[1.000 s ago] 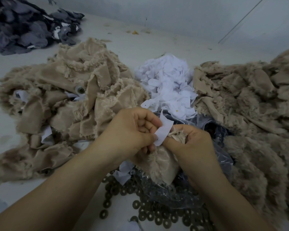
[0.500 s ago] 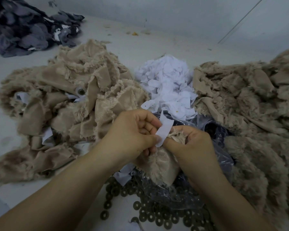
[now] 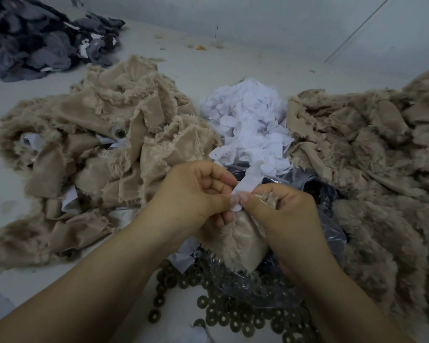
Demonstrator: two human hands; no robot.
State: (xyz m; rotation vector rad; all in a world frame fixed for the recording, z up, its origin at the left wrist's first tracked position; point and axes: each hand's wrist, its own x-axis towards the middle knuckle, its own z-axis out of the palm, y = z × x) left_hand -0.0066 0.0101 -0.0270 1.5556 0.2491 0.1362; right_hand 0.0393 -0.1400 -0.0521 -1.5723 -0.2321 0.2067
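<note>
A small piece of tan plush fabric [image 3: 240,241] hangs between my two hands at the centre of the view. Against its top edge lies a white strip [image 3: 248,184] that sticks up and to the right. My left hand [image 3: 196,194] pinches the strip's lower end between thumb and curled fingers. My right hand [image 3: 280,209] grips the top of the plush piece, its thumb pressing on the strip right next to my left thumb. The strip's lower tip pokes out below the thumbs.
A pile of tan plush pieces [image 3: 104,154] lies at left, another heap [image 3: 372,164] at right. White strips [image 3: 250,127] are heaped behind my hands. Dark ring washers [image 3: 223,315] spill from a clear plastic bag [image 3: 327,233] in front. Grey-blue fabric [image 3: 35,38] lies far left.
My hands have barely shifted. The white strip sits a little more over the plush edge, and both thumbs have closed together on it.
</note>
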